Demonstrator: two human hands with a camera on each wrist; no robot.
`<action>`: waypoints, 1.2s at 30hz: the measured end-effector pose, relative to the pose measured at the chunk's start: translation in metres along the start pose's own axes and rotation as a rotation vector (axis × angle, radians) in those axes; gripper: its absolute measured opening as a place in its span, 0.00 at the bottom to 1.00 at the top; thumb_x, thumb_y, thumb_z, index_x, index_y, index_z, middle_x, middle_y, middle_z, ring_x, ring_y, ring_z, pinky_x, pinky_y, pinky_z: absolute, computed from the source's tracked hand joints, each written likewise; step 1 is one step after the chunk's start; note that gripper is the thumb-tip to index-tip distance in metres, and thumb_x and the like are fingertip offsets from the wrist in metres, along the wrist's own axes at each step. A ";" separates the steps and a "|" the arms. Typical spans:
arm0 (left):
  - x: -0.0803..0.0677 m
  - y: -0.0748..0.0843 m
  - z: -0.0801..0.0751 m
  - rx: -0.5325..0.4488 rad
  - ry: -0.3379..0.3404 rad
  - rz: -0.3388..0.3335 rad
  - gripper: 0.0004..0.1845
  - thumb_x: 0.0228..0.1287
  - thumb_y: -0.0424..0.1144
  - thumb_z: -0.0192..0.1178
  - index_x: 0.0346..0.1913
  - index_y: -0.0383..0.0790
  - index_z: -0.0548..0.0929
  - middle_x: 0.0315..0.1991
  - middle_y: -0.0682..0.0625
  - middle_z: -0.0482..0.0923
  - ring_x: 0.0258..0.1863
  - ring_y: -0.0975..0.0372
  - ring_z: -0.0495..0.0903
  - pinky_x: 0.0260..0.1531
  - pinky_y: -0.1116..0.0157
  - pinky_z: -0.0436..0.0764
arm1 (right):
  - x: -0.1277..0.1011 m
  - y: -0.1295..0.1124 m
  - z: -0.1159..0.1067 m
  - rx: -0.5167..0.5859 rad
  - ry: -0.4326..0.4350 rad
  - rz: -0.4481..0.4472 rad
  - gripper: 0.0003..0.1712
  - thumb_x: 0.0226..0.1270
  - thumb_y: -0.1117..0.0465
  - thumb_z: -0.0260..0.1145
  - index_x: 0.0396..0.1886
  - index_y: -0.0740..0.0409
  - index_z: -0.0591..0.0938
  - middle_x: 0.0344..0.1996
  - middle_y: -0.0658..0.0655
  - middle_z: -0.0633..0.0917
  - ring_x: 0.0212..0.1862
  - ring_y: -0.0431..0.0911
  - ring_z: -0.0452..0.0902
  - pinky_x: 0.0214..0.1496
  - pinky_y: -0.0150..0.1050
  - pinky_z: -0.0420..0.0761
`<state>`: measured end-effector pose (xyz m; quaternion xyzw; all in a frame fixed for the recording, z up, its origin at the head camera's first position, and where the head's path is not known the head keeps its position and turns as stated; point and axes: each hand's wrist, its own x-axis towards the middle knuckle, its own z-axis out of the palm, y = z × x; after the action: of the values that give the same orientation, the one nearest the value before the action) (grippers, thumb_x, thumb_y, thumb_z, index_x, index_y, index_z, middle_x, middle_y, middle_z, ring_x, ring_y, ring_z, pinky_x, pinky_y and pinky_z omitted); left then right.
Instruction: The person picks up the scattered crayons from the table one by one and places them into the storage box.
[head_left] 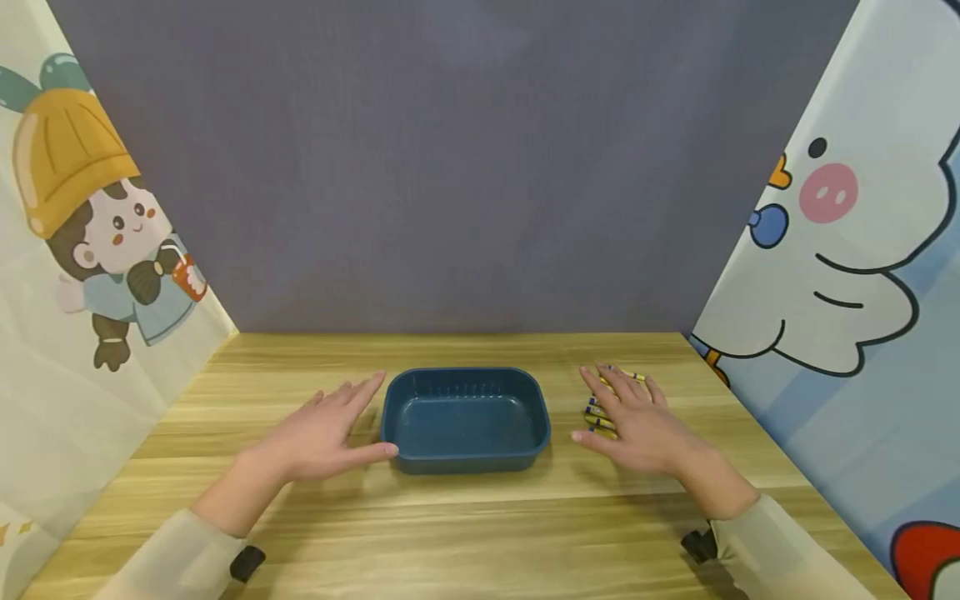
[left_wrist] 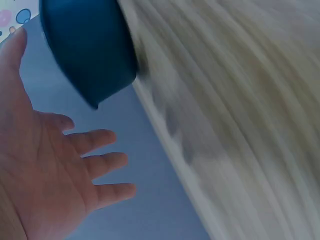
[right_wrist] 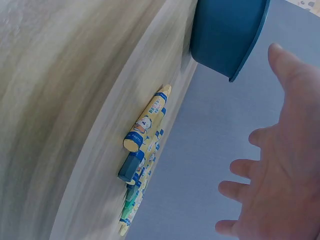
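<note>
Left hand (head_left: 326,433) is just hovering beside the blue tub (head_left: 467,466), right hand (head_left: 637,423) over some yellow-wrapped crayons (right_wrist: 146,121). Fingers (right_wrist: 235,191) on both are loosely spread, gripping nothing. Tub's about midway across the surface (head_left: 465,542), nearish the back edge; crayons lie toward the right edge.

Grey backdrop (head_left: 465,167), cartoon-printed left panel (head_left: 97,275), cartoon-printed right panel (head_left: 855,250), wood-grain tabletop (head_left: 465,529)
</note>
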<state>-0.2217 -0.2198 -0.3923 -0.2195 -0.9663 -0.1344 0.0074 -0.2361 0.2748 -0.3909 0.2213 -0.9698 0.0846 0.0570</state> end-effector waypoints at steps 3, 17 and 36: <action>0.010 0.004 0.004 -0.044 -0.050 -0.021 0.63 0.69 0.83 0.53 0.92 0.50 0.44 0.87 0.36 0.60 0.83 0.31 0.61 0.78 0.25 0.56 | 0.000 0.000 0.000 -0.011 0.001 -0.002 0.56 0.79 0.27 0.61 0.93 0.48 0.53 0.88 0.67 0.58 0.87 0.70 0.55 0.80 0.81 0.47; 0.028 0.011 0.013 -0.123 -0.177 -0.088 0.69 0.66 0.84 0.57 0.92 0.48 0.35 0.86 0.32 0.60 0.83 0.31 0.63 0.75 0.22 0.57 | -0.001 0.002 0.001 -0.011 0.016 -0.010 0.56 0.78 0.28 0.62 0.92 0.51 0.55 0.87 0.68 0.59 0.85 0.73 0.58 0.79 0.82 0.49; 0.033 0.010 0.020 -0.193 -0.219 -0.093 0.72 0.64 0.81 0.62 0.91 0.51 0.29 0.77 0.30 0.75 0.69 0.37 0.83 0.74 0.29 0.68 | -0.008 0.015 0.003 0.007 0.028 0.030 0.57 0.78 0.28 0.64 0.92 0.51 0.55 0.86 0.68 0.62 0.82 0.76 0.61 0.77 0.83 0.50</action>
<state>-0.2465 -0.1918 -0.4064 -0.1875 -0.9531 -0.2021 -0.1252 -0.2358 0.2906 -0.3967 0.2059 -0.9719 0.0920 0.0683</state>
